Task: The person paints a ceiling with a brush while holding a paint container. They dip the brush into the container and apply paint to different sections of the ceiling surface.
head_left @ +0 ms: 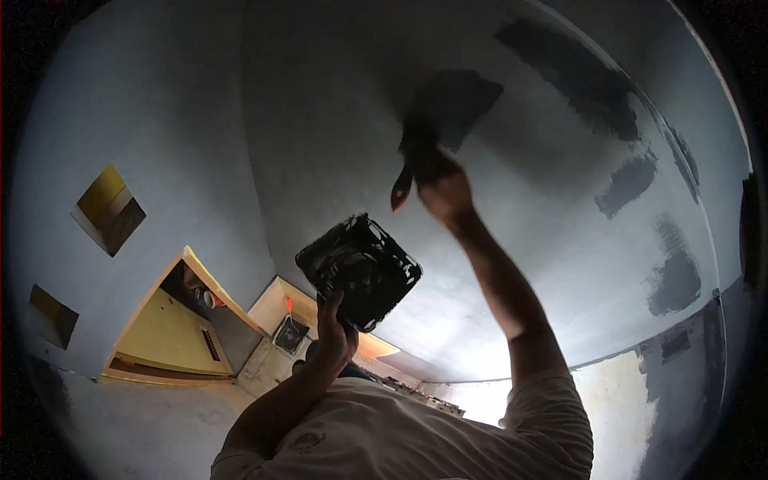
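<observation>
My left hand [336,328] grips a square black container [360,260] smeared with dark paint, held up at the middle of the view. Above and right of it, my right hand [444,188] is closed on a paintbrush [402,188] with a dark handle tipped red. The brush head is in shadow at a dark patch [456,104] on the grey surface [336,96]; whether it touches cannot be made out.
Two square openings [108,212] and a larger yellow-framed opening [172,336] are on the left. More dark patches [568,76] line the right side. A small dark square object [290,334] shows behind my left hand. Bright light shows at lower right.
</observation>
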Demonstrator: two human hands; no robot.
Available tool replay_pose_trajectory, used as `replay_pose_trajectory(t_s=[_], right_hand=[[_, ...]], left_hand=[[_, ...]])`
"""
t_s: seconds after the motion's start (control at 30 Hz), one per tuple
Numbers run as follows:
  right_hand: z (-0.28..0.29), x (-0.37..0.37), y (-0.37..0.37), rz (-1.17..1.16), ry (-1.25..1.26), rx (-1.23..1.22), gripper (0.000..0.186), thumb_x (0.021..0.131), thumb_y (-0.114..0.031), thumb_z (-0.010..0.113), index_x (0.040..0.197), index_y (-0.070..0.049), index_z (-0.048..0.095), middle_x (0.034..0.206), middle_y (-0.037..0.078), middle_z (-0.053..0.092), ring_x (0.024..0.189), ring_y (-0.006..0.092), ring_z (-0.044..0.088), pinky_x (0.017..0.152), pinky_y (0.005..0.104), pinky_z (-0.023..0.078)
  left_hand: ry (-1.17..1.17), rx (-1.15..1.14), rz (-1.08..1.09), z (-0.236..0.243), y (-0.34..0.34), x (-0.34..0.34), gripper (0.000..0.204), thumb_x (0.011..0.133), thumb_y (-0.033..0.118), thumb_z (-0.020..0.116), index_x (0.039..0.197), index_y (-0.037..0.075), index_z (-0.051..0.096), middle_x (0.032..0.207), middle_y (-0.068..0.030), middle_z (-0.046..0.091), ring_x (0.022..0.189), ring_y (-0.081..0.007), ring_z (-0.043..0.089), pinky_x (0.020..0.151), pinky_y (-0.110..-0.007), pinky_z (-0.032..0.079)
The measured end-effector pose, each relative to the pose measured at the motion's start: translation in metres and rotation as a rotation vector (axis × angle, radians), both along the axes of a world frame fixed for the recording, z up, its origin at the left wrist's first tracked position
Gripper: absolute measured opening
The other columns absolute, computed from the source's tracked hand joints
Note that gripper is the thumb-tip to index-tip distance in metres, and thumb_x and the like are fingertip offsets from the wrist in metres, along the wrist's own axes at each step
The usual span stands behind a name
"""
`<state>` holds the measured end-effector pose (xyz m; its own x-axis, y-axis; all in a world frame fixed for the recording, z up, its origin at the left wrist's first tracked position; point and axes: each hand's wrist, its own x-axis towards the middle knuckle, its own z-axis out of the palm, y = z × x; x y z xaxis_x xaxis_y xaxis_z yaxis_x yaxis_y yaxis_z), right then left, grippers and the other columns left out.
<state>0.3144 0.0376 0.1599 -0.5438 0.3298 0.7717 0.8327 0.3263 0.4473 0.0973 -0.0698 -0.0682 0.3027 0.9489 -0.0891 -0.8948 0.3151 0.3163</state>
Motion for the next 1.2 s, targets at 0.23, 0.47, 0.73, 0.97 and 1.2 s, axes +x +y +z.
replay_pose_trajectory(t_s=[0.23,0.47,0.73,0.97,1.2], right_hand=[[0.011,0.019,0.002,0.038,0.226,-0.166,0.027,0.072,0.006,0.067,0.093,-0.011,0.070,0.098,0.005,0.072,0.088,0.0268,0.070,0.072,0.0384,0.059],[0.034,-0.001,0.028,0.053,0.150,-0.043,0.046,0.073,0.004,0.068,0.119,-0.002,0.067,0.104,0.012,0.072,0.095,0.0275,0.071,0.078,0.0386,0.058],[-0.064,-0.035,0.063,0.148,0.167,-0.194,0.030,0.074,0.001,0.066,0.103,-0.007,0.069,0.115,0.008,0.070,0.098,0.0292,0.069,0.083,0.0373,0.058],[0.041,-0.020,0.089,0.190,0.226,-0.104,0.029,0.075,0.002,0.067,0.102,-0.009,0.070,0.099,0.008,0.070,0.092,0.0297,0.068,0.073,0.0401,0.055],[-0.009,-0.038,0.088,-0.079,-0.086,-0.004,0.036,0.077,0.002,0.062,0.112,-0.004,0.066,0.098,0.014,0.068,0.087,0.0313,0.068,0.070,0.0421,0.057]], left_hand=[[-0.019,0.004,0.021,-0.007,0.000,0.003,0.050,0.096,0.016,0.066,0.141,0.010,0.044,0.138,-0.0117,0.056,0.128,-0.0265,0.056,0.109,-0.043,0.049],[-0.013,-0.022,0.010,-0.010,0.003,0.004,0.050,0.095,0.016,0.068,0.140,0.010,0.046,0.137,-0.0101,0.057,0.127,-0.0238,0.057,0.106,-0.038,0.051],[0.063,-0.071,0.065,-0.013,0.001,0.000,0.053,0.094,0.017,0.070,0.140,0.010,0.045,0.135,-0.0095,0.057,0.124,-0.0230,0.058,0.103,-0.037,0.052],[0.068,-0.077,0.045,-0.018,0.007,-0.003,0.058,0.093,0.018,0.072,0.143,0.011,0.044,0.136,-0.0093,0.056,0.125,-0.0233,0.057,0.104,-0.038,0.051],[0.019,-0.041,0.058,-0.020,0.015,-0.002,0.056,0.094,0.018,0.070,0.143,0.009,0.045,0.137,-0.0095,0.056,0.126,-0.0229,0.057,0.107,-0.036,0.049]])
